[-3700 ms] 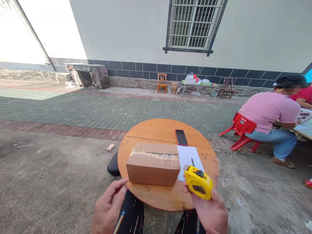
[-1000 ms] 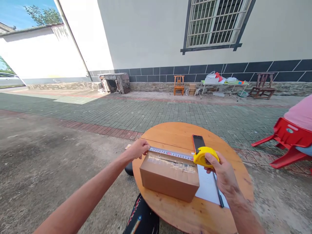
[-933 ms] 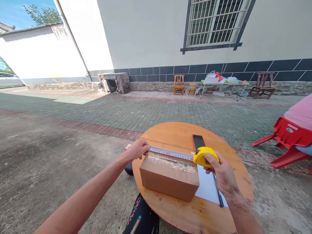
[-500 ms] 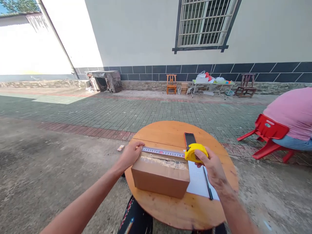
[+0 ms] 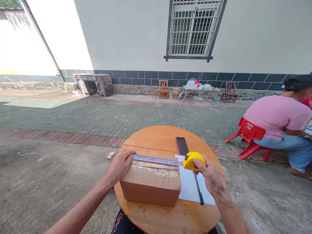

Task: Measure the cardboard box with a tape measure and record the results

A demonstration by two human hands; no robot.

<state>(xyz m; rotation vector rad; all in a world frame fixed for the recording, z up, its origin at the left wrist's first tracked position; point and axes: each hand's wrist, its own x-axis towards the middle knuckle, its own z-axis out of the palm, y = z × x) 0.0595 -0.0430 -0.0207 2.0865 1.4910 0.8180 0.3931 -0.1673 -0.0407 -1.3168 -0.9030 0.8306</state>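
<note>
A brown cardboard box [image 5: 151,191] with worn clear tape on top sits on a round wooden table [image 5: 195,221]. A yellow tape measure [image 5: 191,161] is gripped by my right hand [image 5: 209,174], just past the box's right end. Its white blade [image 5: 161,160] runs along the far top edge of the box. My left hand [image 5: 123,164] pinches the blade's end at the far left corner of the box. Under the tape measure lies a white sheet of paper [image 5: 187,185] with a black pen [image 5: 199,190] on it. Behind it rests a phone [image 5: 181,145].
To the right, a person in a pink shirt [image 5: 275,112] sits on a red plastic chair [image 5: 252,130]. A small packet [image 5: 110,155] lies on the ground left of the table. By the wall stand a wooden chair [image 5: 163,89] and a folding table [image 5: 187,89] with bags.
The tape measure has moved right, away from the box, and more blade shows past its right end. My view has turned right, bringing more of the seated person into sight.
</note>
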